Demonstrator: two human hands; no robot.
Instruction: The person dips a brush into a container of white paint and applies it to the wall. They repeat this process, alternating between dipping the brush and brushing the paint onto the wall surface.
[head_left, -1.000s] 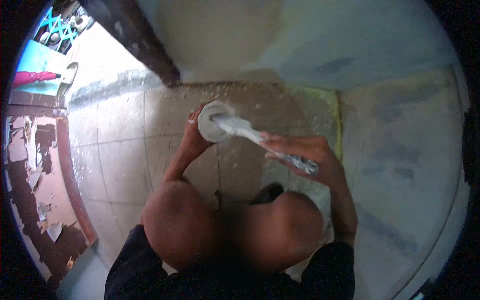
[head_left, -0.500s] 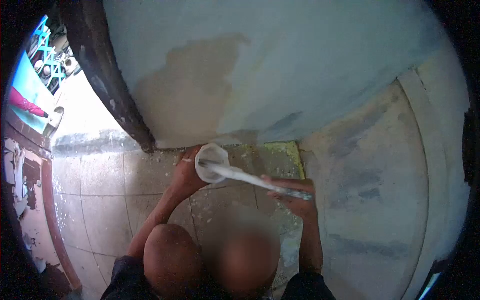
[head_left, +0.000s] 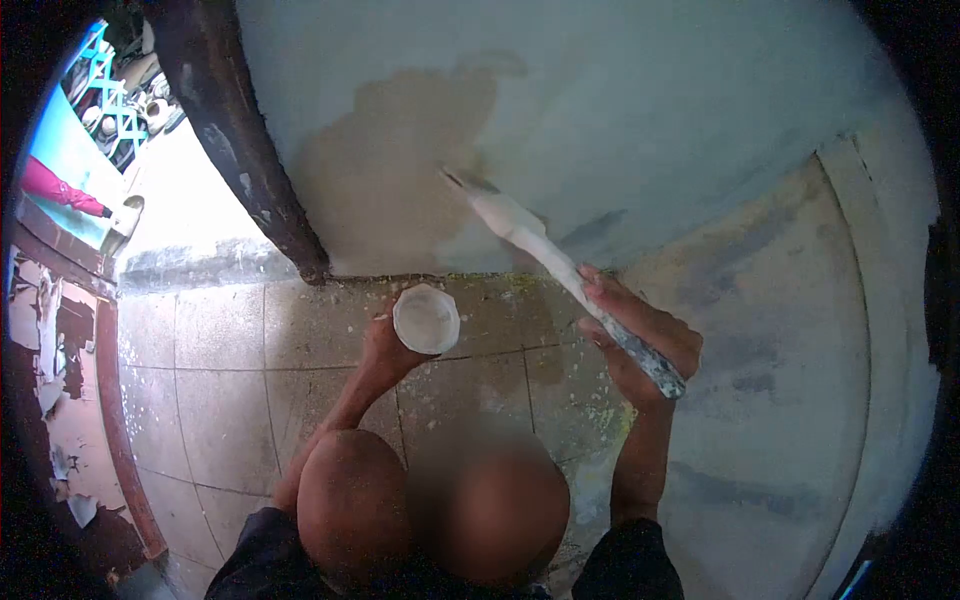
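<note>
White paint fills the small cup that the left hand wraps its fingers round, while to its right the right hand clenches a paint-caked brush whose tip, beyond the knuckles, touches the pale wall.

Tiled floor, grimy, flecked with white chips | dark door frame standing at its far edge | red-brown panel far left, paint peeling | pink sleeve and teal lattice outside beyond
</note>
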